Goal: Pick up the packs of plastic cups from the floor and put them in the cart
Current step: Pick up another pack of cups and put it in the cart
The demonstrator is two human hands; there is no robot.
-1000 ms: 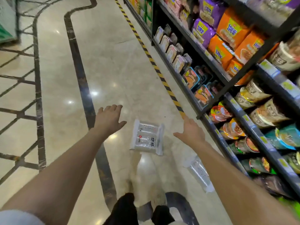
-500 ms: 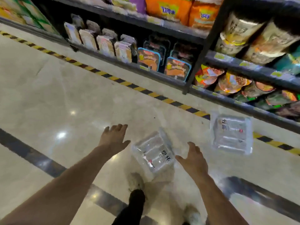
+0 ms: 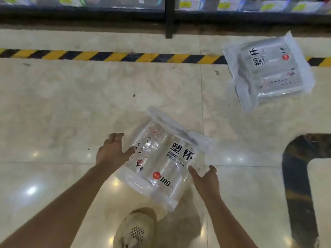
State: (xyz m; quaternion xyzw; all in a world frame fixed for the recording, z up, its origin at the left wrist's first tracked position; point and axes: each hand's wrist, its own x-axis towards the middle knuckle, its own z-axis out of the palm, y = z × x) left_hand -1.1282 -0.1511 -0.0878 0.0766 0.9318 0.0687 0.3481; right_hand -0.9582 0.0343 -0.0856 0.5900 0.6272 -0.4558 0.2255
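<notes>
The fingers [image 3: 117,138] of the left hand [image 3: 112,152] were curled loosely against the left edge of the near pack of plastic cups [image 3: 161,158], the thumb lying on its clear front, so the hand touched the pack at that side; whether it had closed firmly on it could not be told. The right hand [image 3: 205,179] met the pack's right lower corner, thumb on the front and fingers bent round the crinkled wrapper edge, holding it. The pack sat between the two hands, tilted, printed face up with black characters and "100 PCS" readable; whether its far end rested on the floor [image 3: 71,104] could not be told.

A second pack of plastic cups [image 3: 268,70] lay well apart, up and to the right, partly over the yellow-and-black hazard stripe [image 3: 107,56]. The floor was glossy pale marble with light reflections and a dark inlaid band [image 3: 295,176] at the right. Beyond the stripe ran the base of a dark shelf unit [image 3: 166,17] with price labels. A light perforated shoe [image 3: 136,230] showed below the near pack.
</notes>
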